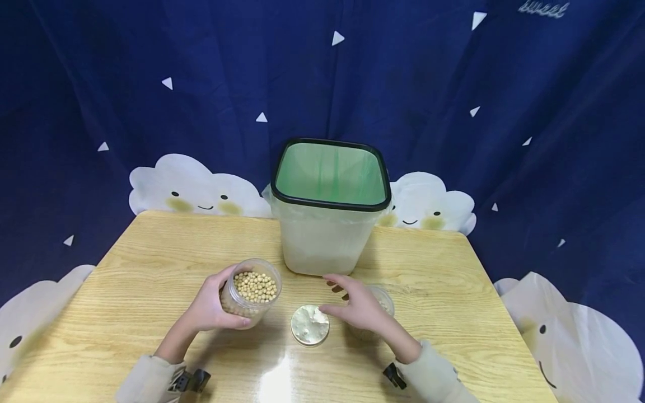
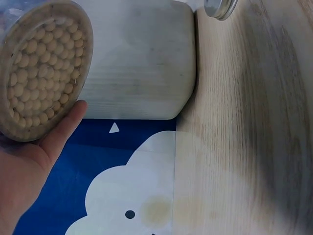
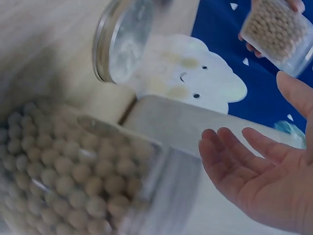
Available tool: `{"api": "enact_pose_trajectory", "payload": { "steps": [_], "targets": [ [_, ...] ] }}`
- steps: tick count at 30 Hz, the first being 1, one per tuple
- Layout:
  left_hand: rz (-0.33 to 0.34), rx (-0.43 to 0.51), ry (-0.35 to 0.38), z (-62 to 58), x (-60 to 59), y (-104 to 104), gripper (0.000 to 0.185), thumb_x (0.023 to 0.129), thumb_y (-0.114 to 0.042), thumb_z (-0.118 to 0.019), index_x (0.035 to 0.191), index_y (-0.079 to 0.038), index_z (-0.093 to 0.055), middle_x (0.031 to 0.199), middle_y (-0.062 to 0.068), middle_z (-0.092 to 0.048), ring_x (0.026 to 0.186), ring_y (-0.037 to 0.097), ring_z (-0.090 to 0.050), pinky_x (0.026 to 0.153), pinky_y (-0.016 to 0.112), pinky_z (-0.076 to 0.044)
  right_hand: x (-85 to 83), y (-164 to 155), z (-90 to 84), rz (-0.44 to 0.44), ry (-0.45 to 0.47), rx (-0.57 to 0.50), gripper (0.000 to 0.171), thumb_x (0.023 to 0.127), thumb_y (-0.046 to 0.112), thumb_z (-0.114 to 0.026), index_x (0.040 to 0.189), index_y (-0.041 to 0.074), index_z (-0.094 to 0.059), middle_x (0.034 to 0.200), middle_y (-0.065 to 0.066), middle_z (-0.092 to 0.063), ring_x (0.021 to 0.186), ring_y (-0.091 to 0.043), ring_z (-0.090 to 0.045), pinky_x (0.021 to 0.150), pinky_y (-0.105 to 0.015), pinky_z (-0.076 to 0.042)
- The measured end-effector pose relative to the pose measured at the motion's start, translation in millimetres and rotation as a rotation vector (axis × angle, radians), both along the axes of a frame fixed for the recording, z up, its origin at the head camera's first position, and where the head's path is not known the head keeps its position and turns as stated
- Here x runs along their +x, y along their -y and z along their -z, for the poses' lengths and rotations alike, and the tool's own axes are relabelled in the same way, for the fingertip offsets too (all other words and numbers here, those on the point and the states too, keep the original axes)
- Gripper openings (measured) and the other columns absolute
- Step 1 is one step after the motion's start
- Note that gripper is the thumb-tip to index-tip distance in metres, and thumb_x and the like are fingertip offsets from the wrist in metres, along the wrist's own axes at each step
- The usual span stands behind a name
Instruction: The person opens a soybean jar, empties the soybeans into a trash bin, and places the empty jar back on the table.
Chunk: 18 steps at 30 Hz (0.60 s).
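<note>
Soybean jar (image 1: 250, 293) tilts, lidless, in the left hand (image 1: 209, 307)'s curled grip; beans could spill. Right hand (image 1: 359, 305) hovers, fingers spread.

both forearms are covered by long sleeves of a pale beige, soft-looking fabric: the left beige fabric sleeve (image 1: 146, 378) and the right beige fabric sleeve (image 1: 435, 378). each sleeve ends at the wrist, leaving the left hand (image 1: 209, 308) and the right hand (image 1: 360, 308) bare. a small black wrist-mounted device on the left wrist (image 1: 194, 380) shows grey strap detail. a matching small black device on the right wrist (image 1: 395, 375) sits at the cuff edge.
</note>
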<state>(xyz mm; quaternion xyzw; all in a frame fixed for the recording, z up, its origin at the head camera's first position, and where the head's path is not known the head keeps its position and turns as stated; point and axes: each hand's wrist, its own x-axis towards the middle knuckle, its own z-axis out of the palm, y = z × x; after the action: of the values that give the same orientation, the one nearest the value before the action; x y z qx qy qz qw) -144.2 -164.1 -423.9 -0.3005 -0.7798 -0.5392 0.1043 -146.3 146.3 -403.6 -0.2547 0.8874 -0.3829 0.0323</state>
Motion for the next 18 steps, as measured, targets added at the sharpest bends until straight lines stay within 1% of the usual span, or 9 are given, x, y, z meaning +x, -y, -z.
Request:
{"api": "enact_pose_trajectory", "payload": {
  "steps": [4,11,15,18],
  "targets": [
    [0.0,0.012,-0.003,0.3,0.1,0.8,0.085,0.044,-0.011,-0.087,0.12,0.0,-0.051,0.109,0.015,-0.059,0.098,0.012,-0.055,0.087,0.02,-0.042,-1.0,-7.4,-9.4,0.031,0.023,-0.062,0.053,0.079,0.023,-0.07,0.124,0.001,-0.052,0.11,-0.012,-0.06,0.096,-0.027,-0.057,0.076,-0.038,-0.05],
    [-0.012,0.007,-0.006,0.0,0.6,0.9,0.084,0.044,-0.011,-0.087,0.12,0.0,-0.052,0.108,0.014,-0.059,0.098,0.011,-0.055,0.086,0.019,-0.042,-5.8,-21.6,-19.2,0.072,0.014,-0.159,0.051,0.078,0.019,-0.072,0.122,0.001,-0.053,0.108,-0.015,-0.061,0.094,-0.029,-0.059,0.075,-0.037,-0.051],
    [-0.016,0.004,0.0,0.0,0.8,0.7,0.084,0.044,-0.011,-0.086,0.12,0.001,-0.052,0.108,0.014,-0.059,0.097,0.011,-0.055,0.086,0.019,-0.042,-7.5,-28.6,-26.6,0.121,0.027,-0.195,0.049,0.078,0.019,-0.072,0.121,0.003,-0.055,0.108,-0.014,-0.061,0.094,-0.027,-0.059,0.076,-0.038,-0.051],
    [-0.012,0.007,0.004,-0.1,1.1,0.4,0.084,0.044,-0.01,-0.086,0.12,0.001,-0.051,0.108,0.015,-0.059,0.097,0.012,-0.055,0.086,0.02,-0.042,-8.6,-33.4,-33.1,0.159,0.032,-0.221,0.049,0.078,0.018,-0.072,0.121,0.002,-0.054,0.108,-0.014,-0.061,0.094,-0.026,-0.059,0.077,-0.039,-0.05]
  ]
}}
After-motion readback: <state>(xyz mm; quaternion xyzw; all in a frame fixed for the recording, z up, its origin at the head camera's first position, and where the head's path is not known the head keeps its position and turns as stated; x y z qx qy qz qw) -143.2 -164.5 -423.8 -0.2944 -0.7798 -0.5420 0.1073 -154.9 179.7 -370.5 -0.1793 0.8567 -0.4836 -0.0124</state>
